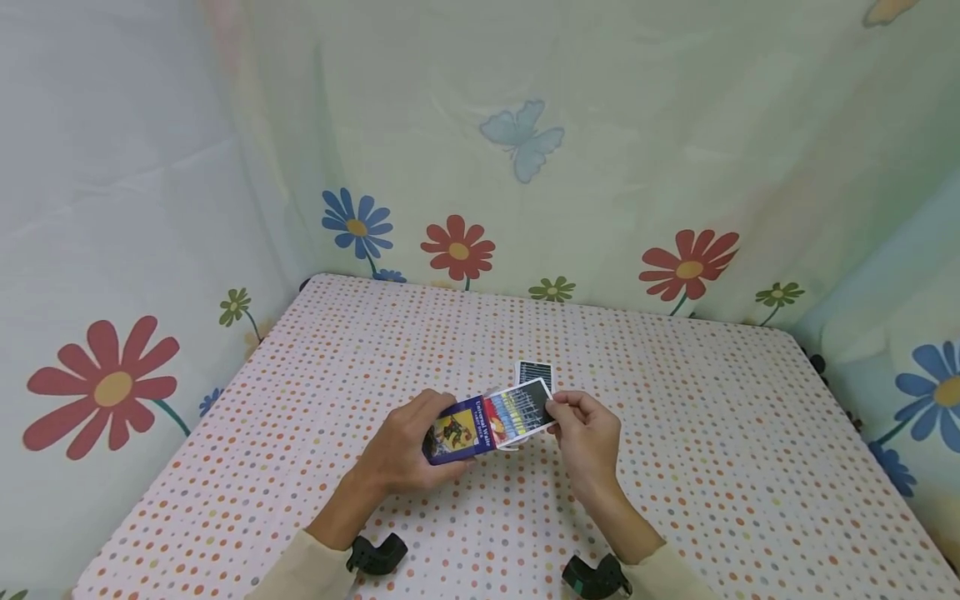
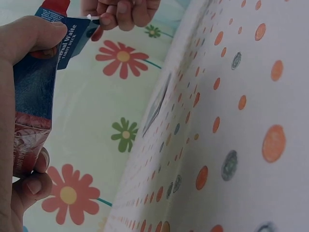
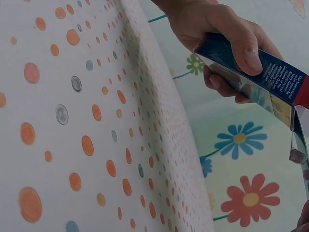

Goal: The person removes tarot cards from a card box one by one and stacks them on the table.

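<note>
My left hand (image 1: 405,443) grips a blue tarot card box (image 1: 456,431) with a yellow picture panel, tilted above the table. The thumb lies along one side of the box in the right wrist view. From the box's right end a colourful tarot card (image 1: 517,413) with a black upper part sticks out. My right hand (image 1: 590,442) pinches the outer end of that card between thumb and fingers. Behind it, another card (image 1: 536,372), black with pale lines, lies on the table, partly covered in the head view. The box's end flap (image 3: 298,147) hangs open.
The table wears a white cloth (image 1: 390,333) with coloured dots. Curtains (image 1: 585,75) printed with flowers and a butterfly stand behind and at both sides. Black wrist devices (image 1: 377,554) sit by both sleeves.
</note>
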`<act>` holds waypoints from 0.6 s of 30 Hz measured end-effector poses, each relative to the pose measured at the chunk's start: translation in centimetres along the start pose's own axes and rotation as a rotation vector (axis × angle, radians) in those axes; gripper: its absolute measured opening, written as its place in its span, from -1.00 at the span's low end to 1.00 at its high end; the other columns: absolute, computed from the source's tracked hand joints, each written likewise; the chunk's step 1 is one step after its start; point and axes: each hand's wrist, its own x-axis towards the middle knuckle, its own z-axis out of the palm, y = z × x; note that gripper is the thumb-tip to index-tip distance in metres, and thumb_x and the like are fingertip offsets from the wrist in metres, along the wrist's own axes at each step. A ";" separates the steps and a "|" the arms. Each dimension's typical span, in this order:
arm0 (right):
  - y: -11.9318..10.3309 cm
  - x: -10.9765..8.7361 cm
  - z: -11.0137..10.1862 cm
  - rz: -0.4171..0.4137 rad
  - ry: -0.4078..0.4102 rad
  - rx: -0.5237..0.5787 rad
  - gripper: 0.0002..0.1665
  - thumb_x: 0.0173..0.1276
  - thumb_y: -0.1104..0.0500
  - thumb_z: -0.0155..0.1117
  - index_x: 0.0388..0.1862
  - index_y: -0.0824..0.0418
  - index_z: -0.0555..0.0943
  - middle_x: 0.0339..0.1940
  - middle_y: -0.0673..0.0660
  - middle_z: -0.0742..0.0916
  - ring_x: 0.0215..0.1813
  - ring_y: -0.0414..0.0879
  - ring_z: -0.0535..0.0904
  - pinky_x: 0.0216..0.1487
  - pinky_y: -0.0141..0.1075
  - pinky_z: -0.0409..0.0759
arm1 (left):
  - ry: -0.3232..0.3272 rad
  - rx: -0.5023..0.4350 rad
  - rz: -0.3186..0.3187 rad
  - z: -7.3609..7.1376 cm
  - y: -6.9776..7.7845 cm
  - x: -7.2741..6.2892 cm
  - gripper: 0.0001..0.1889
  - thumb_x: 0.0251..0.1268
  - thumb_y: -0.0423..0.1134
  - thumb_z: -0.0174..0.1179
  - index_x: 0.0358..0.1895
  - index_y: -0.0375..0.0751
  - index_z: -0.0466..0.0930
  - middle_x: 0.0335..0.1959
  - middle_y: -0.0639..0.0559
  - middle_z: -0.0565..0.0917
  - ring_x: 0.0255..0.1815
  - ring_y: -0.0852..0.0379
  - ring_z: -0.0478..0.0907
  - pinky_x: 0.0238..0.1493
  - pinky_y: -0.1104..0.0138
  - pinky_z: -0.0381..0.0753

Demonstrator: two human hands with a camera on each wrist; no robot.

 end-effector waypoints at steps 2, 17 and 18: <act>0.0 0.0 -0.1 -0.014 0.005 0.004 -0.88 0.39 0.36 0.24 -0.19 0.42 0.66 -0.49 0.19 0.69 -0.51 -0.17 0.55 -0.52 -0.44 0.48 | 0.000 -0.004 -0.001 0.1 0.0 0.0 -0.30 0.02 0.17 0.42 0.17 -0.15 0.48 -0.12 0.06 0.60 -0.29 0.28 0.48 -0.33 0.51 0.53; -0.4 0.2 -0.2 -0.034 -0.005 0.019 -0.86 0.40 0.34 0.27 -0.14 0.38 0.71 -0.54 0.08 0.66 -0.53 -0.17 0.54 -0.58 -0.48 0.38 | 0.031 -0.008 0.009 0.1 0.1 0.1 -0.32 -0.03 0.09 0.45 0.16 -0.16 0.49 -0.16 0.06 0.59 -0.32 0.28 0.48 -0.37 0.54 0.51; -0.4 0.2 -0.2 -0.031 -0.007 0.024 -0.85 0.41 0.34 0.27 -0.13 0.39 0.71 -0.54 0.08 0.66 -0.53 -0.18 0.54 -0.58 -0.48 0.38 | 0.030 -0.008 0.012 0.0 0.1 0.1 -0.32 -0.03 0.09 0.45 0.16 -0.16 0.49 -0.16 0.06 0.59 -0.32 0.28 0.49 -0.37 0.54 0.51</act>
